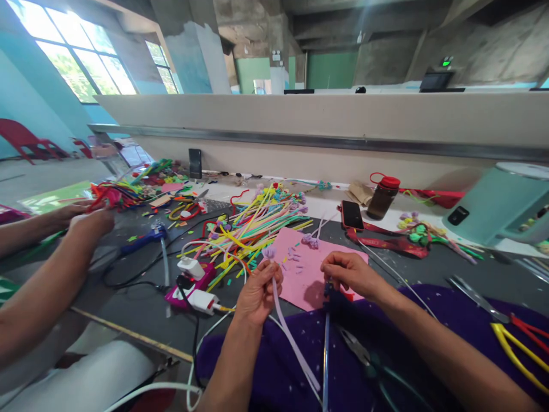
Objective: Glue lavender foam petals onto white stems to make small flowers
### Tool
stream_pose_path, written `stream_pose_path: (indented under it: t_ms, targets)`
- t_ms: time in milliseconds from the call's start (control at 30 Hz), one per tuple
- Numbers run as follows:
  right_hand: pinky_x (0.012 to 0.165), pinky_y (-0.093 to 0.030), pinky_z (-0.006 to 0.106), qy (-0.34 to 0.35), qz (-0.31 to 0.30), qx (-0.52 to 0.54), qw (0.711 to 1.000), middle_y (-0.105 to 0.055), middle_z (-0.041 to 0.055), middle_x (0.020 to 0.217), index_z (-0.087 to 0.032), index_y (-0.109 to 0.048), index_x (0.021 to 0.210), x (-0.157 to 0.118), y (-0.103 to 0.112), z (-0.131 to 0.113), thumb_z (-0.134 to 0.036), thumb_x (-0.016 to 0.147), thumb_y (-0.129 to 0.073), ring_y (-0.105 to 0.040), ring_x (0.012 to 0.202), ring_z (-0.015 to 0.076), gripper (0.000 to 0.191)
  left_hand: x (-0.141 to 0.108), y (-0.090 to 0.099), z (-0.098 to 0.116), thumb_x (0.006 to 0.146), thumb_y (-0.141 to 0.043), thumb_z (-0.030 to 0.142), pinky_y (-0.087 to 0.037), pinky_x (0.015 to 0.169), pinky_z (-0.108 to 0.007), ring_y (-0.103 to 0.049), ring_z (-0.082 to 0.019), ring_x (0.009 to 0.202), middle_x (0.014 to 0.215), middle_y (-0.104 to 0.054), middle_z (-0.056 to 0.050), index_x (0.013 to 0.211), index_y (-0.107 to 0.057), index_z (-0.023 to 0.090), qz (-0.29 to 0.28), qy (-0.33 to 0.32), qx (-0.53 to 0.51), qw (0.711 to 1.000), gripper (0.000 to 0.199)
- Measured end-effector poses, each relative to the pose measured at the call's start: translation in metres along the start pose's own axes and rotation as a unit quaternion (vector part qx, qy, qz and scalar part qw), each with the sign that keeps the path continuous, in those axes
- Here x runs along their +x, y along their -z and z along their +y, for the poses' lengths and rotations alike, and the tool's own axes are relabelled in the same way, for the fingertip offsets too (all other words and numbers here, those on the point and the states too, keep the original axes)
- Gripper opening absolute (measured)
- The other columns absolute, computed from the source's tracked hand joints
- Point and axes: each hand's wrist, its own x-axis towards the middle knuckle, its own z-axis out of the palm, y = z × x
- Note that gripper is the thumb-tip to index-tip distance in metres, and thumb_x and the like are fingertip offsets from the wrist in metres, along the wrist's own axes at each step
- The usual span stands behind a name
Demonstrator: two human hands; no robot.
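My left hand [259,289] is closed on the stem of a lilac pipe-cleaner flower [269,252]. Its long lilac stem [291,337] trails down toward my lap. Over the right side of a pink foam sheet [295,292], my right hand [349,272] has its fingertips pinched together; anything between them is too small to make out. Just beneath those fingertips is a dark blue tool that looks like a glue gun [329,294], with a clear glue stick [326,360] running down from it. Short lilac pieces [294,257] and a lilac flower cluster [310,241] lie on the sheet.
Pliers [360,349] and scissors [510,326] lie on purple cloth [454,297]. Colourful pipe cleaners [257,223] pile up behind a power strip [197,286]. A phone [351,215] and bottle [384,197] stand further back. At left, a co-worker's hands [92,220] hold pipe cleaners.
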Motion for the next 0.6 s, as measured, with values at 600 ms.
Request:
stream_pose_path:
  t_ms: [600]
  targets:
    - [0.055, -0.04, 0.021, 0.05, -0.004, -0.305, 0.951, -0.059, -0.0008, 0.065, -0.016, -0.06, 0.076, 0.039, -0.003, 0.015, -0.022, 0.081, -0.045, -0.056, 0.059, 0.0121, 0.018, -0.002, -0.001, 0.004, 0.054, -0.075, 0.023, -0.021, 0.028, -0.007, -0.03, 0.002, 0.031, 0.05, -0.051, 0.007, 0.069, -0.048, 0.015, 0.042, -0.003, 0.055, 0.998, 0.032]
